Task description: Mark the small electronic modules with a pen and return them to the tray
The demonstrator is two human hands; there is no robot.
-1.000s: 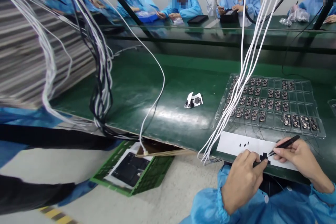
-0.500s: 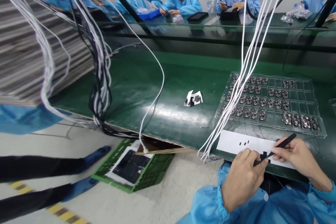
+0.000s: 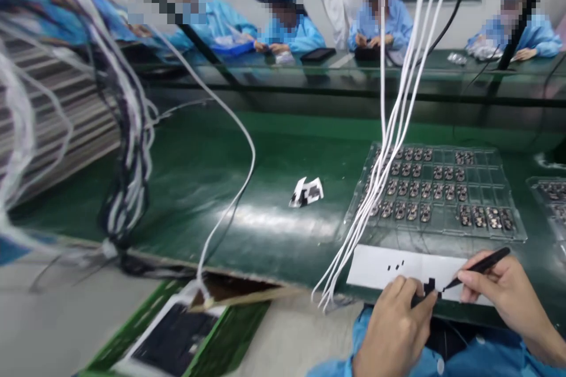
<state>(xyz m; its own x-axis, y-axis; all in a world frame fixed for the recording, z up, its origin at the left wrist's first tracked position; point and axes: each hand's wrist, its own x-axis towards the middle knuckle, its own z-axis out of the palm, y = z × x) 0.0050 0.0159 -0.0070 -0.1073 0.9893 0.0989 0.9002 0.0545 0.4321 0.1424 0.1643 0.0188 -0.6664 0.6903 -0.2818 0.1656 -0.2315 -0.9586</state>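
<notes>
My right hand [image 3: 495, 291] pinches black tweezers [image 3: 480, 267], their tip touching a small black piece [image 3: 430, 287] on a white paper strip [image 3: 398, 265] at the table's near edge. My left hand [image 3: 393, 330] is closed, thumb and forefinger pressed on something dark at the strip's near edge beside that piece. Just beyond the strip lies a clear plastic tray [image 3: 486, 230] with rows of small dark circuit parts.
White cables [image 3: 389, 123] hang down in front of the tray's left side. A crumpled black-and-white scrap [image 3: 307, 191] lies on the green belt [image 3: 230, 171]. A second tray [image 3: 550, 194] sits at the right. A green crate [image 3: 186, 336] stands on the floor. Other workers sit across the line.
The view has swung right and up, blurring the left. The person walking past on the left floor is out of view. Both hands stay on the strip.
</notes>
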